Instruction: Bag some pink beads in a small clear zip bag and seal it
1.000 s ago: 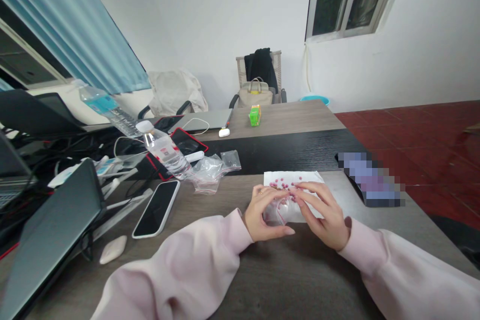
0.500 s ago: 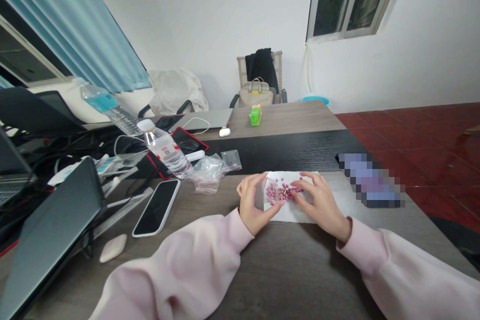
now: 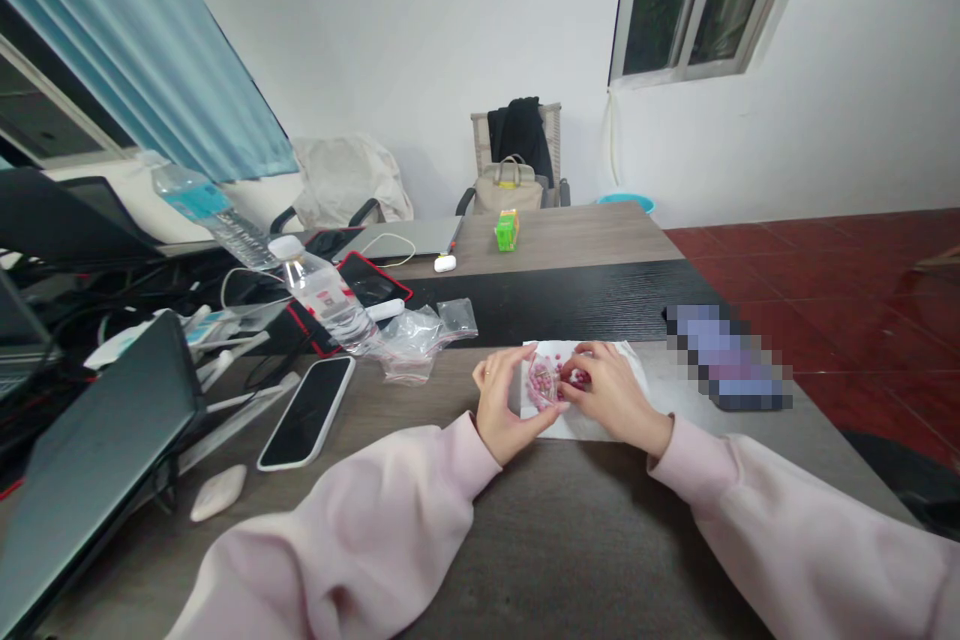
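Pink beads [image 3: 541, 382] lie gathered on a white sheet of paper [image 3: 581, 428] on the table. My left hand [image 3: 508, 403] curves around their left side, thumb and forefinger wide apart. Between those two fingers stretches the mouth of what looks like a small clear plastic bag [image 3: 534, 396], with pink beads showing at it or through it. My right hand [image 3: 609, 390] has its fingers bent and drawn together on the beads at the bag's right edge. Its fingertips partly hide the beads they touch.
Left of my hands are clear zip bags [image 3: 412, 345], a water bottle [image 3: 322, 290], a white-edged phone [image 3: 309, 415], a white mouse [image 3: 218, 493] and a laptop [image 3: 105, 460]. A blurred-out phone-like object [image 3: 724, 357] lies right. Farther back stands a small green box [image 3: 507, 231].
My right hand has moved left over the paper, and its fingers have closed in on the beads by the bag's mouth. The left hand has kept its curved hold.
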Available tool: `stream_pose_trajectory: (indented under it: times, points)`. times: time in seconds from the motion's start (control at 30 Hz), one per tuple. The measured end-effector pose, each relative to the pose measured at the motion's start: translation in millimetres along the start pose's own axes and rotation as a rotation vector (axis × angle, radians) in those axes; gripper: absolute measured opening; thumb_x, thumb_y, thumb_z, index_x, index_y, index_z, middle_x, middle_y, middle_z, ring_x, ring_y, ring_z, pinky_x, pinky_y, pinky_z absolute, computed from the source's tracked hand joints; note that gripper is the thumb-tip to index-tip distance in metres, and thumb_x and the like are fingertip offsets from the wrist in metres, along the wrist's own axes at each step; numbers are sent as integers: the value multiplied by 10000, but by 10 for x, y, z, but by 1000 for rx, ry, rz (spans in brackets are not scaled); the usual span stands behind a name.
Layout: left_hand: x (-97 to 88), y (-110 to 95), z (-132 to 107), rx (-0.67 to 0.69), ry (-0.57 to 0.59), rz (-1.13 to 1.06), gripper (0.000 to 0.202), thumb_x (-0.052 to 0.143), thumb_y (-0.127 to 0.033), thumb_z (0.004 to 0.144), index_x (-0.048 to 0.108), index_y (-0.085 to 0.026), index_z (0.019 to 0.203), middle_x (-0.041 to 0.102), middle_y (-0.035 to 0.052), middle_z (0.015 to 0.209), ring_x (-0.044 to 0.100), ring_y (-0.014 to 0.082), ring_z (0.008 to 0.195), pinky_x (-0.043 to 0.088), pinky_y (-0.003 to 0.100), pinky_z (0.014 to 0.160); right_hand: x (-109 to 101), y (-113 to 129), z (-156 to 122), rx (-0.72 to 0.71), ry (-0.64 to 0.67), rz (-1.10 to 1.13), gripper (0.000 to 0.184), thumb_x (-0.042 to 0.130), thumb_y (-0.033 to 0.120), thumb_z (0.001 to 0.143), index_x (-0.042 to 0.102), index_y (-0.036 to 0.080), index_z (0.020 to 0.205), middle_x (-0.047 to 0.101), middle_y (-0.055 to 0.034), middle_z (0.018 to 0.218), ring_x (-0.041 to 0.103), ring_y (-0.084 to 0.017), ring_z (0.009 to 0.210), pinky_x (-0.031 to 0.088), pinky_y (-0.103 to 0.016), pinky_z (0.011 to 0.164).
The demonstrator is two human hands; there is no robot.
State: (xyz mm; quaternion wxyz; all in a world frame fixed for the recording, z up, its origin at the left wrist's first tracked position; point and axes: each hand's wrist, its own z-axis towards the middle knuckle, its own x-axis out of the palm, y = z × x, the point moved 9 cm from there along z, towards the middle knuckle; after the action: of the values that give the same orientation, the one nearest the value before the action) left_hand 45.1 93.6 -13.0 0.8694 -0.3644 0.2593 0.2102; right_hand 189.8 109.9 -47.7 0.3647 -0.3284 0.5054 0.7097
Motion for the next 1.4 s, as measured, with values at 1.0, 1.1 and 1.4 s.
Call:
stream_pose_trajectory:
  times: [1.0,1.1,1.4]
  points:
    - [-55,48,25,-128,16,-10,623,723,-347,635,514,-193,1201,662,56,991,596,213,891,296,365,862,-328,637,-73,-68,170,318,303,563,326,852,598,230,1137,670,-47,932,634,-178,742,474,-296,668]
    - [-64,52,39,-185,17,-32,627,741,-342,631,516,-199,1199,664,46,956,595,214,881,300,377,874,-241,614,-68,-13,243,507,278,574,325,838,611,205,1086,697,-23,806,637,-163,660,471,-270,606]
    - [-307,-200,794,-170,106,-632,339,657,-430,768,643,-137,939,682,54,795,601,138,708,465,274,702,-981,417,277,69,90,761,373,641,417,759,609,160,1028,730,-62,785,668,-182,695,498,-268,582]
